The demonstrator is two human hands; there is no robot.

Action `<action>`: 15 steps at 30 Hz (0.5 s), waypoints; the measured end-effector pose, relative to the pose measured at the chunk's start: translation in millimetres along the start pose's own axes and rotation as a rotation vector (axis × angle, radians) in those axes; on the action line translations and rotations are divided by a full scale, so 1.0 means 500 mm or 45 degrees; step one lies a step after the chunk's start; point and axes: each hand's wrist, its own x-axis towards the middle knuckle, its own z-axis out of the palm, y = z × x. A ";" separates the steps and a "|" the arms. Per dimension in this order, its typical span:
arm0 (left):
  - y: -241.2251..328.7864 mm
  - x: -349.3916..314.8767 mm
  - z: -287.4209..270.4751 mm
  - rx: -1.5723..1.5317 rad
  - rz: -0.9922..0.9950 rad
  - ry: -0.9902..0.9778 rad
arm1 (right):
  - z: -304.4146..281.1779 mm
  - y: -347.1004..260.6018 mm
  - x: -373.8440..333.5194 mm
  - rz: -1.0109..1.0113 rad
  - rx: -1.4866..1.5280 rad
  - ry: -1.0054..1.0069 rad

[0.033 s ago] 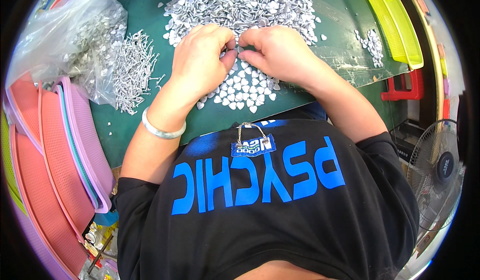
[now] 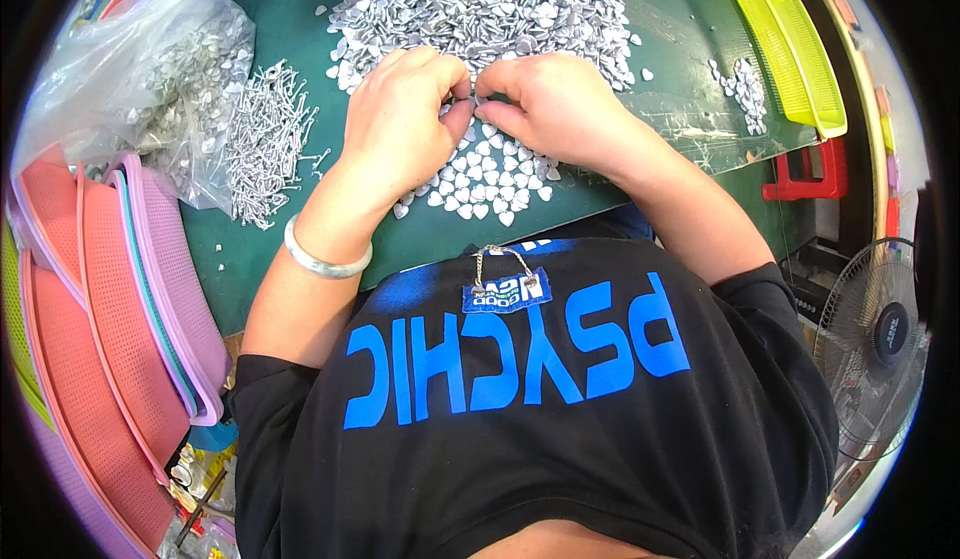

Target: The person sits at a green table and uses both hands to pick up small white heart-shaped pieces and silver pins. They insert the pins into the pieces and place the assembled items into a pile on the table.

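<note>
Both hands meet over a green tabletop (image 2: 380, 244), at the near edge of a big heap of small silver heart-shaped pieces (image 2: 480, 9). On my left hand (image 2: 400, 114), which wears a pale bangle on its wrist, thumb and forefinger are pinched together. My right hand (image 2: 560, 104) makes a matching pinch, its fingertips almost touching the left ones. Whatever lies between the fingertips is too small and covered to name. Just below the hands, loose hearts (image 2: 490, 181) are spread on the table, most of them separate.
Left of the hands lies a pile of thin silver pins (image 2: 265, 144) beside a clear plastic bag (image 2: 110, 74) of metal pieces. Stacked pink and purple baskets (image 2: 130, 299) crowd the left side. A yellow-green basket (image 2: 790, 49), a few hearts (image 2: 742, 94) and a fan (image 2: 875, 339) are at right.
My right hand's fingertips have shifted very slightly left, toward the left hand's. Otherwise the hands and the pieces stay where they were.
</note>
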 end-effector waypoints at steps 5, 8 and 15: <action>0.001 0.000 -0.001 0.004 0.028 0.026 | -0.011 -0.002 0.004 0.069 -0.020 -0.065; 0.002 -0.002 0.002 0.031 0.058 0.045 | -0.014 -0.002 -0.001 0.109 -0.050 -0.073; 0.005 -0.001 0.010 -0.008 0.164 0.121 | -0.025 -0.002 -0.012 0.172 0.007 0.053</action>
